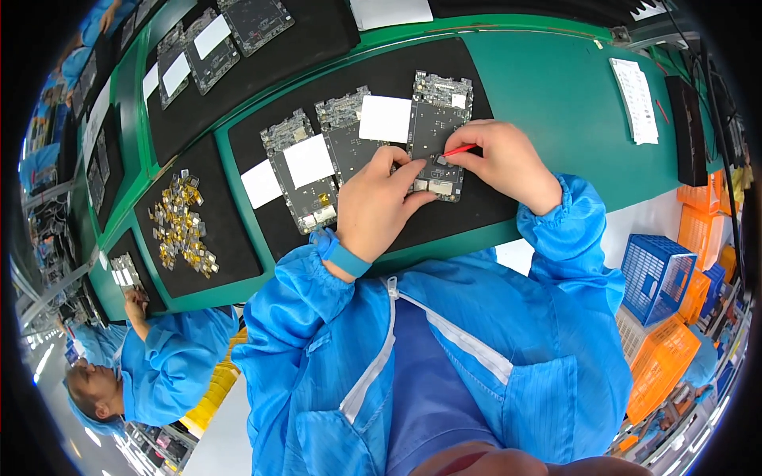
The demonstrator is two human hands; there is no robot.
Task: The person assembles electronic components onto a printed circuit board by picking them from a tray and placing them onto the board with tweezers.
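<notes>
A dark circuit board (435, 119) lies on the black mat (494, 186) in front of me. My right hand (502, 159) is closed on a thin red tool (459, 150), whose tip meets a small grey part (441, 160) on the board. Across the board's left edge rests my left hand (379, 198), index finger and thumb apart, the fingertips beside that part; the other fingers curl partly out of sight. To the left lie two more circuit boards, the nearer one (349, 143) partly behind my left hand, the other (290, 135) further left. White cards (386, 119) overlap the boards.
Left of the boards, a heap of small gold and silver parts (178, 222) sits on another black mat. More boards (254, 24) lie beyond the green rail. Papers (633, 101) and a long black box (684, 131) are at right. Blue (655, 278) and orange crates (663, 365) stand below; a co-worker (171, 373) sits at left.
</notes>
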